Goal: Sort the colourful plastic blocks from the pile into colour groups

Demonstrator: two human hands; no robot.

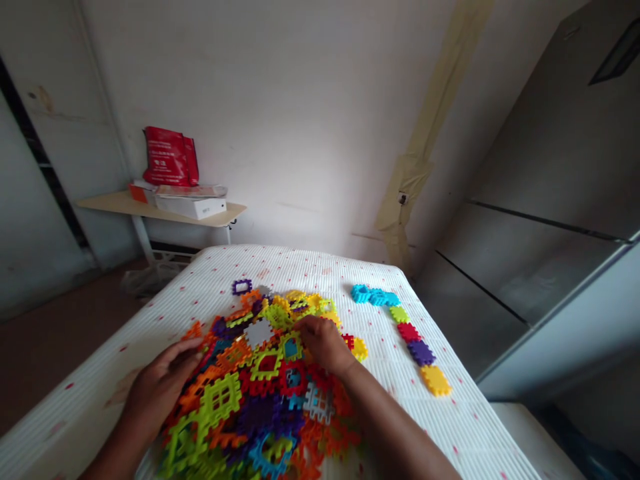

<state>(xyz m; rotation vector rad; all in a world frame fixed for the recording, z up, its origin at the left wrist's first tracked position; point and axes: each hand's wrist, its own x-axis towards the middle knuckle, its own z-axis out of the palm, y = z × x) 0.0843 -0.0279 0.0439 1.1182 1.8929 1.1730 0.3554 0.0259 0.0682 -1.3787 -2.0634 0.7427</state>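
A heap of interlocking plastic building tiles (260, 413) in several colours spreads over the bed or table cover. At the heap's left edge is my left hand (163, 380), fingers curled toward the thumb beside red and orange tiles; what lies between the fingertips is unclear. My right hand (325, 343) reaches over the heap's upper right, fingers pinched at the top of a yellow-green window tile (291, 347). Close by lie a flat grey tile (259, 333) and a yellow-green tile with an arched opening (266, 365). The right fingers partly cover the tiles under them.
To the right, a row of tiles runs from blue pieces (375, 295) through a red tile (409, 331) to a yellow tile (436, 380). A purple frame tile (242, 287) lies behind the heap. A side table (113, 202) carries boxes and a red bag (167, 157).
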